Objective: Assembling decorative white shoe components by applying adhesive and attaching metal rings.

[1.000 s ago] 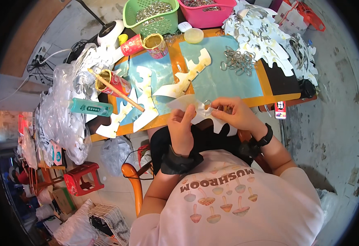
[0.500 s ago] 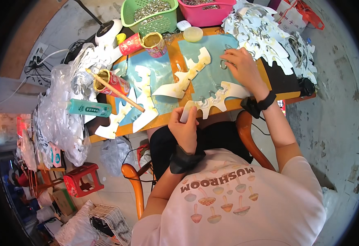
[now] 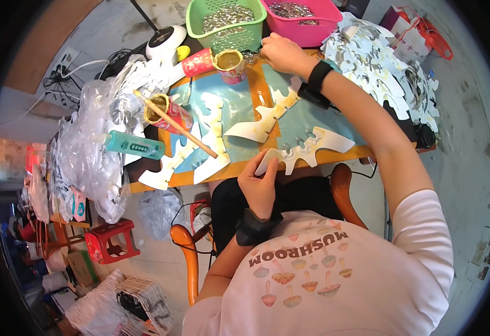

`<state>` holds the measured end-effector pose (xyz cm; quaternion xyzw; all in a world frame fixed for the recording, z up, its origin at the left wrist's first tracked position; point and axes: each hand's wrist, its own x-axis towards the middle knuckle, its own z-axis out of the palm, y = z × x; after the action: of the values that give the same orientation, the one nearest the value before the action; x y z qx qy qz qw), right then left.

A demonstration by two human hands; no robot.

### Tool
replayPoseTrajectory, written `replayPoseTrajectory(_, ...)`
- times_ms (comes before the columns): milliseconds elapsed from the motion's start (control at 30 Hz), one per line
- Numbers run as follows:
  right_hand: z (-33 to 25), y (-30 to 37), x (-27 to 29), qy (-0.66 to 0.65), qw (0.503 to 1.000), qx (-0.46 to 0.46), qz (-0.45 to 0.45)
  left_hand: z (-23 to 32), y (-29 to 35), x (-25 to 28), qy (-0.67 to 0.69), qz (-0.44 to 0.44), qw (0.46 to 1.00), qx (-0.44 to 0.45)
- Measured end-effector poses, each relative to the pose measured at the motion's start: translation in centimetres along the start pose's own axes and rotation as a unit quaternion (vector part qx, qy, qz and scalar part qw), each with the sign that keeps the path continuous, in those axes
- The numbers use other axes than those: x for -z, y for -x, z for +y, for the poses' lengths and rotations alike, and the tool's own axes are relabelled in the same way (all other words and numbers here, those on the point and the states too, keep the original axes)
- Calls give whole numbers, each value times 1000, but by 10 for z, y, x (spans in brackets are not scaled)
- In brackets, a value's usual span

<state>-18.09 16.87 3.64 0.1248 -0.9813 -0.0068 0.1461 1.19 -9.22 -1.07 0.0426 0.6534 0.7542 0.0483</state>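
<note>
My left hand (image 3: 259, 187) pinches the left end of a white curved, notched sheet piece (image 3: 326, 140) at the table's front edge. Metal rings (image 3: 299, 141) sit in its notches, and yellowish smears mark its surface. My right hand (image 3: 285, 54) is stretched to the back of the table, beside the pink basket (image 3: 303, 25) of metal rings. Its fingers are curled together, and their tips are hidden. Similar white pieces lie on the blue-green sheet: one in the middle (image 3: 267, 120), another (image 3: 214, 134) to its left, and one at the front left (image 3: 169, 168).
A green basket (image 3: 226, 33) of metal parts stands at the back. Open tins (image 3: 231, 66) hold brownish paste, and a stick (image 3: 177, 126) rests across the nearer tin (image 3: 177, 115). A teal bottle (image 3: 136, 144) lies left. White pieces are heaped at right (image 3: 368, 61).
My right hand has moved back and left, from over the blue-green sheet to beside the baskets. My left hand still holds the white piece. The view has shifted slightly.
</note>
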Motion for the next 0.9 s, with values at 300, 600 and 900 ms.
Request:
replayPoseTrajectory(300,-16,14,-12,-29,997,45,56,1,2,9,-32,-13,999,35)
replayPoseTrajectory(600,-117,146,84,-358,933,14,30,10,1,8,1,-26,998,55)
replayPoseTrajectory(900,-152,179,55,-336,929,-19,154,21,5,6,111,-21,989,99)
